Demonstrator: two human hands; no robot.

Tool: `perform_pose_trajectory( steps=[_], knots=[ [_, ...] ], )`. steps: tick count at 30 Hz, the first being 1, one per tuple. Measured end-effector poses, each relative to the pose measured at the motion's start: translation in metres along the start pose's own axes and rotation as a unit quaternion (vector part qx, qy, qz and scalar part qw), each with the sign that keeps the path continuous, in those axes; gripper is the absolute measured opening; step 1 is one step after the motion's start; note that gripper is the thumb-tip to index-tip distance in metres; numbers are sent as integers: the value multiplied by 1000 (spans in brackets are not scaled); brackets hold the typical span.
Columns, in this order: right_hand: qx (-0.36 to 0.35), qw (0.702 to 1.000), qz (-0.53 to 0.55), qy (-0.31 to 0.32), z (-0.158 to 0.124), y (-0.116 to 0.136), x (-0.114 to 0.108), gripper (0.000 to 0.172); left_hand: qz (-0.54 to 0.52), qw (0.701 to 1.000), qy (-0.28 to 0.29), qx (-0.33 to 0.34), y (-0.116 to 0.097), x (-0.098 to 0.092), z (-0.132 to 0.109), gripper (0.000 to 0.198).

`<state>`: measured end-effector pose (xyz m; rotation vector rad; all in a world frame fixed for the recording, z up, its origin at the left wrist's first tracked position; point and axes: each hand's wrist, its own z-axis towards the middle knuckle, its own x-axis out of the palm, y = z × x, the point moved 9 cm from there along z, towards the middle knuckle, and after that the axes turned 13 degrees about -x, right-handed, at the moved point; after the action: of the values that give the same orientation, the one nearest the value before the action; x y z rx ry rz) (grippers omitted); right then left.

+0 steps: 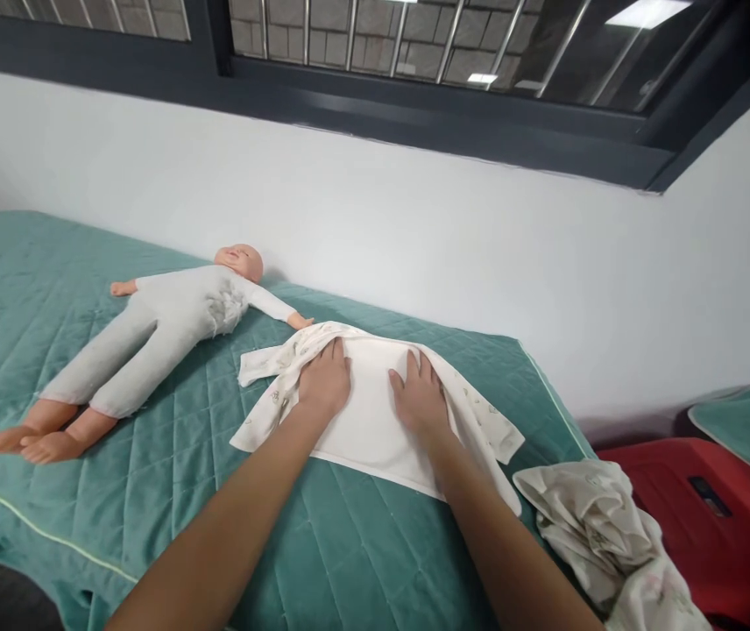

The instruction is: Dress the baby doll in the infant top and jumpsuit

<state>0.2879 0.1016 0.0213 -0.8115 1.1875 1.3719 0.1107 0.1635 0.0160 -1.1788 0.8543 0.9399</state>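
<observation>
A small white baby garment [368, 412] with a faint print lies spread on the green quilted bed cover [86, 289]. Both my hands rest palm-down on it. My left hand [324, 379] lies flat on its left half, fingers together and stretched toward the wall. My right hand [420, 393] lies flat on its right half, fingers slightly apart. Neither hand holds anything. A baby doll [158, 329] in a pale grey suit lies on its back to the left of the garment, arms out, one hand almost touching the cloth.
A crumpled printed cloth [602, 530] hangs at the bed's right corner. A red object [696, 508] stands beyond it, with another green-covered surface [749, 429] at far right. The white wall and a dark-framed window run behind the bed.
</observation>
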Motion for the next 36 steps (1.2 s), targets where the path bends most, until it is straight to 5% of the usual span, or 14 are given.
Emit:
perform_pose_trajectory(
  steps=[6, 14, 21, 29, 36],
  knots=[
    [15, 998, 11, 61, 0, -4, 22, 69, -7, 1000, 23, -10, 0, 1, -2, 55],
    [4, 996, 4, 84, 1, -2, 23, 72, 13, 999, 29, -22, 0, 3, -3, 51],
    [-12, 996, -20, 91, -7, 9, 20, 69, 25, 999, 28, 11, -8, 1, -32, 52],
    [-95, 990, -36, 99, -52, 37, 9, 69, 26, 999, 16, 26, -2, -6, -63, 54],
    [-183, 978, -24, 95, -121, 62, -9, 66, 22, 997, -10, 70, 14, -25, -109, 50]
  ],
)
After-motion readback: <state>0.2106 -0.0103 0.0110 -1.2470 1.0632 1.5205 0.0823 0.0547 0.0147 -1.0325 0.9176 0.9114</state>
